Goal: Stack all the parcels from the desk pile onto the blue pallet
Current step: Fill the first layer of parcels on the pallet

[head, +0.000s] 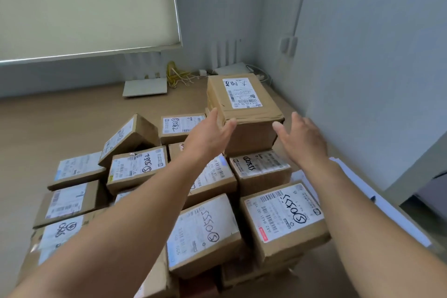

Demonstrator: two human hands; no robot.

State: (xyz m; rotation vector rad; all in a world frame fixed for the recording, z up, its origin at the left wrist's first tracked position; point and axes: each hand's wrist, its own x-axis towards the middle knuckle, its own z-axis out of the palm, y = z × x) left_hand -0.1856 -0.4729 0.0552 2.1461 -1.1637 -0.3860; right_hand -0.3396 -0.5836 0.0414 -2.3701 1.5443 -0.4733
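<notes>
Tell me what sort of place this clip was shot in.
Probably an office room used for handling post: labelled cardboard parcels are piled on a wooden desk, a roller blind hangs behind it, and a tangle of cables lies at the back of the desk by the wall.

Left hand, right hand: outstretched, uncurled.

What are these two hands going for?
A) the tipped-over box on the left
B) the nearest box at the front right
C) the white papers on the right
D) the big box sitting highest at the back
D: the left hand and right hand, fingers straight, reach out to either side of the big box atop the pile.
</notes>
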